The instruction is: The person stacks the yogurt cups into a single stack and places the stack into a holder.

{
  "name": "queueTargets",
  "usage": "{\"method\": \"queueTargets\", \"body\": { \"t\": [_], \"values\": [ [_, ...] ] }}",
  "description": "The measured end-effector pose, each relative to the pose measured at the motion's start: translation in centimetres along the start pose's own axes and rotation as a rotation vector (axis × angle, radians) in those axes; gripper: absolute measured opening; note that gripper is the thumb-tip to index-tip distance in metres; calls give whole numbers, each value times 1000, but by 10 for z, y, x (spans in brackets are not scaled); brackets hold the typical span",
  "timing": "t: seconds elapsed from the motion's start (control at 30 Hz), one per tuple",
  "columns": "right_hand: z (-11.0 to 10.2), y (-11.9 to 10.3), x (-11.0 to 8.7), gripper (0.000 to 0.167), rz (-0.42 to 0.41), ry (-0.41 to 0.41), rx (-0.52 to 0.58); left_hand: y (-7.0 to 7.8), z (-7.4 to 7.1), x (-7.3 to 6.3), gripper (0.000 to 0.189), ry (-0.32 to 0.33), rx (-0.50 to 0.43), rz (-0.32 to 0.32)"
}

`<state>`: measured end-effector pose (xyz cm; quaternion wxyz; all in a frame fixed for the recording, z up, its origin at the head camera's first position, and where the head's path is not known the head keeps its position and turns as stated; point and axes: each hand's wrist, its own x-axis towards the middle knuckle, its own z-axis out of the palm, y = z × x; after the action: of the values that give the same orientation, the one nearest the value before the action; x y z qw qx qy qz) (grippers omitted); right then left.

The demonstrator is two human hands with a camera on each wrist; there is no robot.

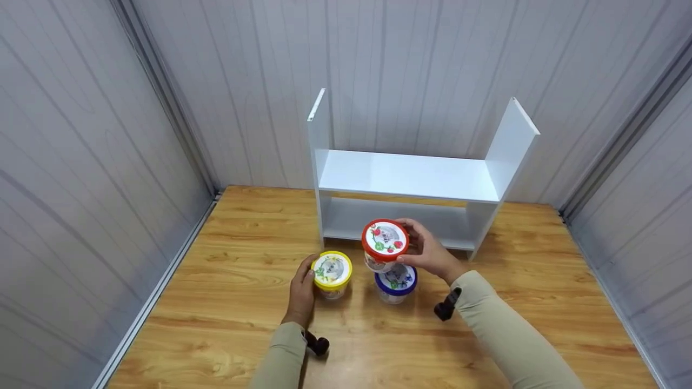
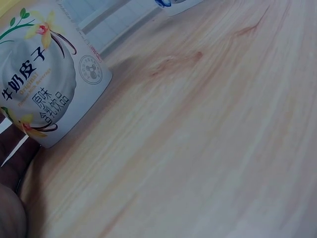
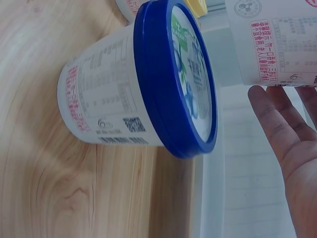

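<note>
The right hand grips a red-lidded tub, raised; the left hand clasps a yellow-lidded tub.
Behind the surface's blue-lidded tub stands a white shelf unit; in the head view the red-lidded tub partly hides both. The left wrist view crops the yellow-lidded tub.

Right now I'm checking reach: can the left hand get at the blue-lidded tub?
Probably not: the left hand grips the yellow-lidded tub, which is between it and the blue-lidded tub; the right hand holds the red-lidded tub nearby.
</note>
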<state>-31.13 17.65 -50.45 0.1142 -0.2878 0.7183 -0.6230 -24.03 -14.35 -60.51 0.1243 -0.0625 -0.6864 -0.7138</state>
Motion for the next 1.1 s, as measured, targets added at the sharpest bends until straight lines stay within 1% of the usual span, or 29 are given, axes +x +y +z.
{"method": "queueTargets", "body": {
  "t": [0.23,0.4,0.63,0.8,0.93,1.0,1.1],
  "values": [
    [7,1,4,85,12,3,-15,1,1,0,41,14,11,1],
    [11,2,5,85,13,-1,-13,0,2,0,41,14,-9,11],
    [16,3,10,83,-16,-32,-16,-6,3,-1,42,4,-110,-33],
    [18,3,12,83,-9,-30,-26,-4,4,0,41,13,-91,-20],
    [21,3,15,83,0,-36,-29,-4,3,0,42,21,-70,-28],
    [23,3,16,83,3,-37,-33,-7,2,0,42,22,-74,-37],
    [26,3,17,83,6,-34,-43,-20,1,3,43,25,-84,-46]
  ]
}}
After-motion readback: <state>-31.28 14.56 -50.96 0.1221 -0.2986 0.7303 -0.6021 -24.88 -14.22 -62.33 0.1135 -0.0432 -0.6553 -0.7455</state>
